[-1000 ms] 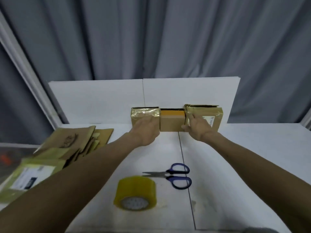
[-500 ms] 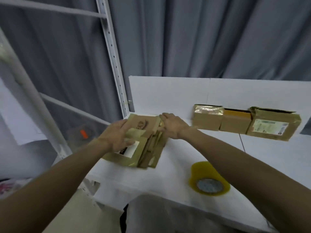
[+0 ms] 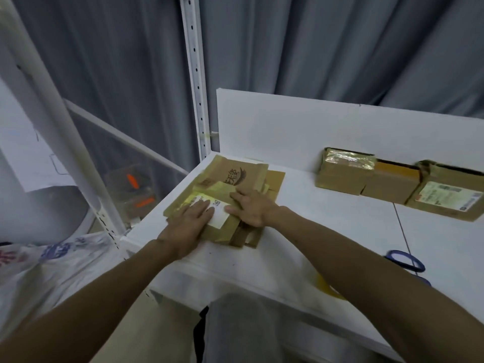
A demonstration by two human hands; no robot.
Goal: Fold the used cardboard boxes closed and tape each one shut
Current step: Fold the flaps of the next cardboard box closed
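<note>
At the far left corner of the table (image 3: 301, 247) lies the stack of flattened cardboard boxes (image 3: 235, 176), brown sheets piled unevenly so that their edges stick out on the right and near sides; both of your hands are on it. Your left hand (image 3: 187, 224) lies flat on the top sheet with its fingers straight and released, the fingertips reaching onto a white label (image 3: 219, 218) stuck to that sheet; your right hand (image 3: 251, 208) rests just beside it on the stack, fingers stretched out over the cardboard and thumb touching the sheet's edge by the label, gripping nothing that you can make out. Along the far edge, against the upright white back board (image 3: 288, 127), three made-up boxes stand in a row, touching one another: a glossy taped box (image 3: 343, 171) on the left, a plain brown box (image 3: 391, 183) in the middle, and a labelled box (image 3: 445, 195) on the right. Toward the right edge lie blue-handled scissors (image 3: 404, 260); a yellowish tape roll (image 3: 327, 286) shows near the front edge, mostly hidden by your right forearm.
</note>
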